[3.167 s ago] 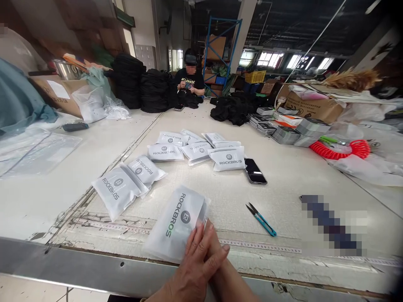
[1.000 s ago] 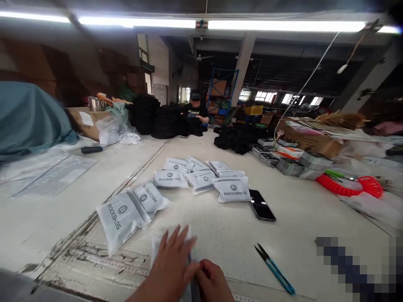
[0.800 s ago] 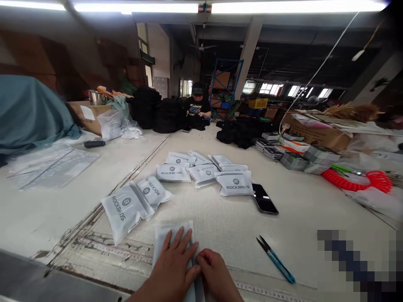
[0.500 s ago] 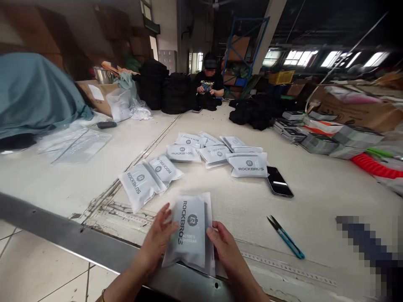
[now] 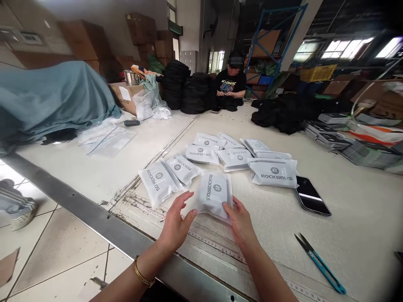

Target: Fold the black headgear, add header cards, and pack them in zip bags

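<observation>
A frosted ROCKBROS packet (image 5: 217, 188) lies near the front of the white table, by the other packets. My right hand (image 5: 239, 218) grips its right edge, thumb on top and fingers beneath or behind it. Just left of the packet, my left hand (image 5: 178, 218) has its fingers and thumb apart and holds nothing. Two overlapping packets, one of them the far left packet (image 5: 158, 182), lie beyond my left hand. Several more form a loose arc behind, with a front right packet (image 5: 273, 172) partly over the phone (image 5: 311, 195).
Teal thread snips (image 5: 321, 264) lie at the right front. Clear plastic bags (image 5: 107, 140) rest at the left. Black fabric (image 5: 280, 113) and stacked packages (image 5: 327, 134) are farther right. A person (image 5: 231, 84) sits at the far side. The metal table edge (image 5: 126, 230) runs along the front.
The packet has moved forward, away from the table edge and closer to the others. My left hand has come away from it, while my right hand keeps hold. The view has shifted left.
</observation>
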A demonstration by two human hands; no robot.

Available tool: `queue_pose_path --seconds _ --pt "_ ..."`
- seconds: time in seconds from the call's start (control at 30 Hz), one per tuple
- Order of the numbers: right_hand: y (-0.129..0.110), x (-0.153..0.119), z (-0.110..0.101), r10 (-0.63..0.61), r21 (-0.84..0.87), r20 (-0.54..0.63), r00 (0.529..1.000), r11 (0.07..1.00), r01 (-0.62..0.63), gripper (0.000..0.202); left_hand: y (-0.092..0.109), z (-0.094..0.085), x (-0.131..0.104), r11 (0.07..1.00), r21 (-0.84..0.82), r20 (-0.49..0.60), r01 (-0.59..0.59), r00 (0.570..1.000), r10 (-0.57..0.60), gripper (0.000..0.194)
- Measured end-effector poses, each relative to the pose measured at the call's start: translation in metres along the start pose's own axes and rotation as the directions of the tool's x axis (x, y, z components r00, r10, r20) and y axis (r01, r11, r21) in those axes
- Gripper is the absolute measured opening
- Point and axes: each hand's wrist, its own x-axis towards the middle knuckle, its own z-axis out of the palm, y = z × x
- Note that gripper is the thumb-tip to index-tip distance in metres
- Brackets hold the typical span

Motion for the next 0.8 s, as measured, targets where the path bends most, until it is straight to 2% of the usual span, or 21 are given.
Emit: queue_pose_path --seconds 0.1,0.27,0.33,0.4,0.43,0.47,0.5,0.57,0.63,0.7,0.77,0.8 --pt "-0.001 0.035 -0.004 -0.091 -0.085 -0.129 0.988 0.993 0.08 0.054 -0.011 -0.015 -0.006 0.987 0.157 -0.011 0.044 0.999 -0.043 0.03" --pt "-0.035 0.085 -0.004 -0.291 -0.209 -0.154 0.944 0.944 0.257 0.063 -0.04 -0.048 -0.006 0.938 0.33 -0.194 0.109 0.98 -0.046 0.025" --pt "-0.046 0.088 0.011 -0.424 -0.353 -0.095 0.901 0.86 0.367 0.064 -0.052 -0.057 -0.003 0.899 0.419 -0.248 0.128 0.969 -0.022 0.029" --pt "-0.046 0.079 0.039 -0.452 -0.492 0.109 0.885 0.749 0.443 0.053 -0.062 -0.062 0.0 0.852 0.508 -0.248 0.128 0.969 0.002 0.039" --pt "-0.042 0.072 0.056 -0.395 -0.538 0.243 0.886 0.705 0.462 0.044 -0.065 -0.063 0.002 0.833 0.541 -0.231 0.116 0.973 0.015 0.044" --pt "-0.036 0.065 0.076 -0.312 -0.544 0.351 0.883 0.7 0.463 0.034 -0.068 -0.064 0.004 0.82 0.563 -0.21 0.099 0.977 0.026 0.048" --pt "-0.03 0.057 0.095 -0.244 -0.543 0.414 0.877 0.707 0.453 0.025 -0.07 -0.065 0.005 0.814 0.576 -0.189 0.081 0.981 0.036 0.05" --pt "-0.018 0.043 0.128 -0.137 -0.549 0.462 0.876 0.731 0.404 0.016 -0.071 -0.067 0.006 0.819 0.571 -0.158 0.056 0.987 0.042 0.051" --pt "-0.013 0.029 0.145 -0.035 -0.551 0.474 0.88 0.768 0.328 0.012 -0.067 -0.071 0.002 0.856 0.512 -0.146 0.071 0.989 0.006 0.049" --pt "-0.014 0.01 0.14 0.07 -0.542 0.502 0.862 0.803 0.25 0.014 -0.06 -0.077 -0.007 0.916 0.381 -0.141 0.124 0.987 -0.074 0.047" --pt "-0.015 -0.018 0.117 0.181 -0.508 0.55 0.815 0.847 0.154 0.017 -0.055 -0.081 -0.02 0.949 0.265 -0.145 0.172 0.98 -0.137 0.044" --pt "-0.012 -0.035 0.101 0.241 -0.483 0.583 0.776 0.871 0.092 0.02 -0.053 -0.08 -0.028 0.952 0.247 -0.144 0.181 0.978 -0.148 0.043"
